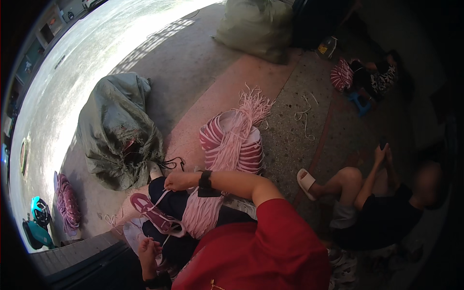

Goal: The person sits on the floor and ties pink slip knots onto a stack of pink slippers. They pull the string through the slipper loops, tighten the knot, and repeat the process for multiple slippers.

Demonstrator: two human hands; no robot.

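A maroon and pink sneaker (157, 215) with a white collar lies across my lap on dark trousers. My right hand (178, 181), above the sneaker, is closed on a white shoelace (162, 199) drawn up from its eyelets. Below the sneaker, my left hand (149, 250) has its fingers pinched near another lace end (166, 239), apparently holding it. A thick hank of pink laces (203, 212) is draped over my thigh beside the sneaker. Black bands circle both my wrists. More pale shoe parts, partly hidden, lie near my left hand.
Ahead stands a bundle of maroon shoe pieces (210, 140) topped with pink laces. A grey-green sack (113, 125) sits at left, a larger sack (256, 29) farther off. Another maroon bundle (67, 203) lies far left. One person (386, 212) sits at right, another (382, 77) beyond.
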